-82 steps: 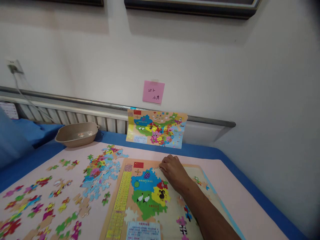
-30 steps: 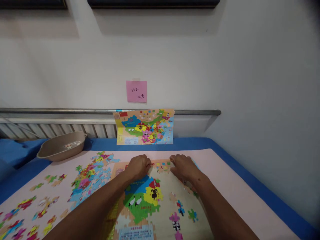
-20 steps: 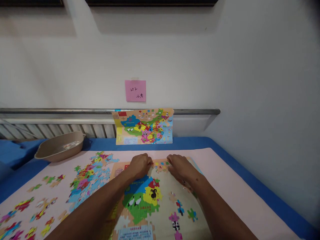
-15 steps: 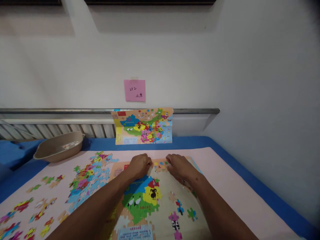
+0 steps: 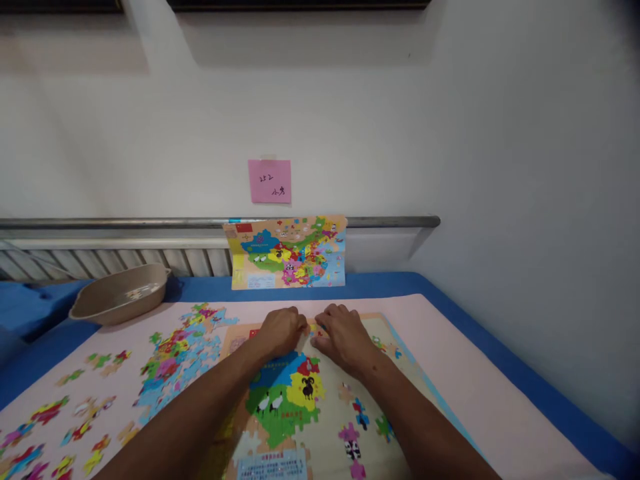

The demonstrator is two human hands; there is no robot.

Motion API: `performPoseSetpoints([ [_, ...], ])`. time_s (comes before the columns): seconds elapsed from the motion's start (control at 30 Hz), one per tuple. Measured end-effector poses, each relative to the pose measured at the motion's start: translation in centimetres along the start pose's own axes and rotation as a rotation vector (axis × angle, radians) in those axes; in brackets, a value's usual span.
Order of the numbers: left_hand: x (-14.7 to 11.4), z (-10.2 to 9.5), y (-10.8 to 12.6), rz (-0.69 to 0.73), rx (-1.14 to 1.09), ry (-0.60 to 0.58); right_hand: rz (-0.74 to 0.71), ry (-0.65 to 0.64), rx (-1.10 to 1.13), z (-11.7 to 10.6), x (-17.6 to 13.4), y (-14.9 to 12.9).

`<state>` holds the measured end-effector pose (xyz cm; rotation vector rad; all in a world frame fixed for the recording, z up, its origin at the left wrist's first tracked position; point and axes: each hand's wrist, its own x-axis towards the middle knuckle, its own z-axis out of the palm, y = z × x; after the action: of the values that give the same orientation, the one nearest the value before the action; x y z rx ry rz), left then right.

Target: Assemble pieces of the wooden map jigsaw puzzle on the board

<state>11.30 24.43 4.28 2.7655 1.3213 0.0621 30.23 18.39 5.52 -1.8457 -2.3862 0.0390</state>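
A partly assembled map jigsaw puzzle [image 5: 280, 400] lies in front of me, its left part joined around blue, green and yellow regions. At its top edge my left hand [image 5: 283, 331] is closed, fingertips curled down beside a peach strip of puzzle pieces [image 5: 316, 329]. My right hand [image 5: 346, 339] bends over that strip from the right, thumb and forefinger on either side of it; the fingers partly cover it. What the left fingertips hold is hidden. Below the right wrist lie a panda piece [image 5: 352, 450] and a red and blue piece [image 5: 361, 413].
Loose puzzle pieces [image 5: 180, 353] are heaped to the left on the pink sheet [image 5: 480, 373]. A beige basin [image 5: 120, 297] with a few pieces stands at the back left. A map picture [image 5: 290, 257] leans against the wall rail [image 5: 395, 222].
My right hand has moved left toward my left hand, covering more of the peach strip and uncovering pieces at the puzzle's upper right. The left hand has hardly moved.
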Motion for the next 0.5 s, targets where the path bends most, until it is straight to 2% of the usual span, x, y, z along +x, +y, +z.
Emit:
performPoseSetpoints([
  [0.13,0.19,0.14,-0.12,0.0,0.01,0.007,-0.019,0.004,0.002,0.5,0.22,-0.81],
  [0.5,0.32,0.41,-0.16,-0.014,0.028,0.013,0.012,0.001,-0.012,0.56,0.05,-0.88],
])
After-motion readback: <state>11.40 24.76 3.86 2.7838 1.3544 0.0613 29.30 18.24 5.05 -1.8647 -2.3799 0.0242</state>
